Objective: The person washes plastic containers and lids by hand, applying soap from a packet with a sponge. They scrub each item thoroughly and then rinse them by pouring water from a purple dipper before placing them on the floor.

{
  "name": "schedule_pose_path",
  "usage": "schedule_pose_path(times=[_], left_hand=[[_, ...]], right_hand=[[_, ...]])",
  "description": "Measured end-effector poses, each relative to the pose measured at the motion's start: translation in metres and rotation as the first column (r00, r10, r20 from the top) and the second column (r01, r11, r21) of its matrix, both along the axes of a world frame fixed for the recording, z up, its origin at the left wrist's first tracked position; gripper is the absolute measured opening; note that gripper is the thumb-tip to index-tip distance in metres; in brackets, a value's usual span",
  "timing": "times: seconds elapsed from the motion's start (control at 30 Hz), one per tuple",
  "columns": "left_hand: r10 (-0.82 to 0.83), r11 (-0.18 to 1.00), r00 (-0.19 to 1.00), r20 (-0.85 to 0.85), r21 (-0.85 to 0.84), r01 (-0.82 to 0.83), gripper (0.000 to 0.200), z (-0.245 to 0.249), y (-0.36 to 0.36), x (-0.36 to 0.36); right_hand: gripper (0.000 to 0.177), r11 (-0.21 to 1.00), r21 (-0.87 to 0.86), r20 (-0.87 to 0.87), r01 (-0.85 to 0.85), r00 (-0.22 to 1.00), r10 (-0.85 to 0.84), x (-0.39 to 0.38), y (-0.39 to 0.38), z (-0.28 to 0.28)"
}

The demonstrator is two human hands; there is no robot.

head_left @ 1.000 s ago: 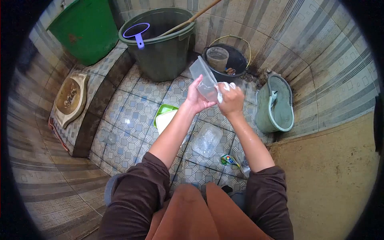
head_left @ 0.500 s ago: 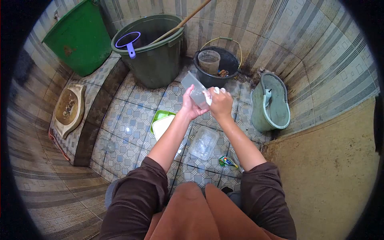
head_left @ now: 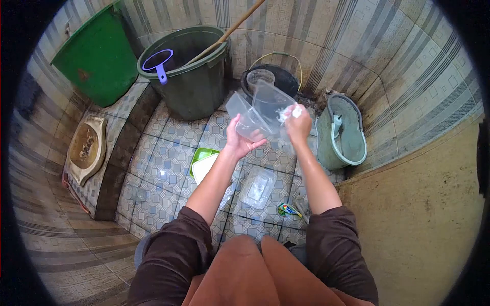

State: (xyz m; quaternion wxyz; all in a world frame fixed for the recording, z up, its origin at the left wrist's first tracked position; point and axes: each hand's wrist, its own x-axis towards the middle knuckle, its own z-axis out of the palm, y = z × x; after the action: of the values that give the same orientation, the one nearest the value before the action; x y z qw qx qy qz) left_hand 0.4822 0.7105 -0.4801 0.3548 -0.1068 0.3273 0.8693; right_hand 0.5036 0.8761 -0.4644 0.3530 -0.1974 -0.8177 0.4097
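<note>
Two clear plastic containers are up in front of me, one in each hand. My left hand [head_left: 242, 138] grips the left container [head_left: 246, 118], thumb on its near side and fingers under its bottom. My right hand [head_left: 298, 122] holds the right container [head_left: 271, 103] by its edge, with white foam [head_left: 285, 113] at the fingers. The containers overlap in view; whether they touch I cannot tell. Below them on the tiles lies another clear container [head_left: 258, 188]. A white lid [head_left: 203, 168] rests on a green tray [head_left: 202, 154] by my left forearm.
A large green tub [head_left: 191, 97] holds a purple-handled strainer [head_left: 162, 71] and a wooden stick [head_left: 224, 36]. Behind my hands is a black bucket [head_left: 288, 84]. A pale green bucket [head_left: 326, 145] stands right. A colourful packet [head_left: 289, 209] lies near my knees, a squat toilet [head_left: 94, 171] left.
The single container shape seen between my hands now shows as two containers apart. My right hand has moved right with one of them, while my left hand keeps the other.
</note>
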Motion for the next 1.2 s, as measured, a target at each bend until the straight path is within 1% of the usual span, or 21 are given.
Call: schedule_pose_path(times=[0.1, 0.17, 0.2, 0.23, 0.27, 0.3, 0.37, 0.43, 0.47, 0.57, 0.6, 0.63, 0.67, 0.73, 0.8, 0.87, 0.9, 0.93, 1.0, 1.07, 1.2], left_hand=[[-0.044, 0.991, 0.999, -0.002, 0.124, 0.044, 0.059, 0.011, -0.012, -0.007], [-0.061, 0.991, 0.995, -0.079, 0.115, 0.070, 0.058, -0.001, -0.024, -0.020], [-0.073, 0.990, 0.986, -0.151, 0.108, 0.090, 0.057, -0.003, -0.030, -0.026], [-0.118, 0.982, 0.978, -0.173, 0.127, 0.141, 0.058, 0.001, -0.037, -0.027], [-0.112, 0.982, 0.977, -0.183, 0.128, 0.137, 0.058, 0.002, -0.042, -0.030], [-0.157, 0.959, 0.961, -0.228, 0.196, 0.203, 0.058, 0.000, -0.046, -0.034], [-0.210, 0.927, 0.940, -0.267, 0.251, 0.278, 0.059, -0.005, -0.049, -0.030], [-0.171, 0.947, 0.941, -0.290, 0.215, 0.239, 0.060, -0.002, -0.046, -0.028], [-0.189, 0.946, 0.933, -0.306, 0.199, 0.257, 0.060, -0.005, -0.043, -0.030], [-0.225, 0.974, 0.915, -0.336, -0.061, 0.217, 0.062, -0.019, -0.024, -0.021], [-0.264, 0.922, 0.858, -0.441, -0.376, 0.091, 0.063, -0.018, -0.012, -0.011], [-0.333, 0.774, 0.787, -0.520, -0.627, -0.087, 0.065, -0.015, -0.006, -0.005], [-0.334, 0.774, 0.784, -0.523, -0.627, -0.088, 0.065, -0.011, -0.005, -0.002], [-0.356, 0.813, 0.822, -0.444, -0.582, 0.038, 0.068, -0.006, -0.003, 0.004], [-0.314, 0.839, 0.830, -0.461, -0.545, 0.015, 0.065, -0.008, -0.004, 0.004], [-0.244, 0.899, 0.896, -0.371, -0.434, 0.065, 0.061, -0.004, -0.006, 0.002], [-0.229, 0.913, 0.910, -0.345, -0.401, 0.078, 0.058, -0.002, -0.004, 0.003], [-0.219, 0.918, 0.912, -0.348, -0.390, 0.071, 0.058, 0.000, -0.001, 0.004], [-0.303, 0.938, 0.909, -0.287, -0.259, 0.230, 0.057, -0.001, 0.007, 0.011], [-0.243, 0.960, 0.932, -0.270, -0.207, 0.190, 0.056, -0.003, 0.018, 0.018], [-0.294, 0.955, 0.937, -0.187, -0.095, 0.281, 0.064, 0.012, 0.002, 0.017]], right_hand=[[0.018, 0.982, 0.143, 0.137, 0.124, 0.980, -0.144, 0.000, 0.029, -0.006], [0.016, 0.991, 0.127, 0.396, 0.052, 0.913, -0.099, -0.005, 0.059, -0.050], [0.016, 0.990, 0.130, 0.384, 0.051, 0.918, -0.097, -0.019, 0.101, -0.112], [0.018, 0.921, -0.351, 0.549, -0.167, 0.760, 0.347, -0.033, 0.119, -0.175], [0.019, 0.809, -0.568, 0.516, -0.151, 0.701, 0.493, -0.011, 0.099, -0.154], [0.021, 0.650, -0.751, 0.444, -0.113, 0.642, 0.625, 0.014, 0.079, -0.137], [0.019, 0.456, -0.882, 0.397, -0.118, 0.337, 0.854, 0.037, 0.067, -0.166], [0.014, 0.586, -0.762, 0.588, -0.276, 0.086, 0.804, 0.047, 0.049, -0.218], [0.014, 0.581, -0.764, 0.576, -0.281, 0.109, 0.810, 0.049, 0.037, -0.215], [0.019, 0.755, -0.395, 0.911, -0.524, -0.117, 0.396, 0.061, -0.006, -0.178], [0.023, 0.748, -0.261, 0.965, -0.610, -0.161, 0.205, 0.068, -0.014, -0.175], [0.021, 0.869, -0.116, 0.989, -0.480, 0.022, 0.144, 0.067, -0.017, -0.189], [0.021, 0.870, -0.115, 0.989, -0.480, 0.026, 0.145, 0.061, -0.013, -0.201], [0.022, 0.903, 0.166, 0.918, -0.397, 0.397, 0.006, 0.047, -0.009, -0.180], [0.023, 0.985, 0.128, 0.722, -0.118, 0.692, -0.011, 0.021, 0.000, -0.143], [0.025, 0.950, 0.178, 0.623, -0.255, 0.776, 0.092, 0.004, 0.008, -0.075], [0.026, 0.871, -0.391, 0.306, -0.299, 0.850, 0.429, -0.020, 0.019, -0.079], [0.027, 0.460, -0.783, -0.152, -0.418, 0.846, 0.511, -0.026, 0.016, -0.057], [0.031, 0.099, -0.913, -0.331, -0.396, 0.861, 0.385, -0.002, -0.022, 0.010], [0.025, 0.333, -0.854, -0.234, -0.401, 0.865, 0.443, -0.013, -0.046, -0.041], [0.023, 0.156, -0.868, -0.303, -0.472, 0.751, 0.587, -0.010, -0.053, -0.071]])
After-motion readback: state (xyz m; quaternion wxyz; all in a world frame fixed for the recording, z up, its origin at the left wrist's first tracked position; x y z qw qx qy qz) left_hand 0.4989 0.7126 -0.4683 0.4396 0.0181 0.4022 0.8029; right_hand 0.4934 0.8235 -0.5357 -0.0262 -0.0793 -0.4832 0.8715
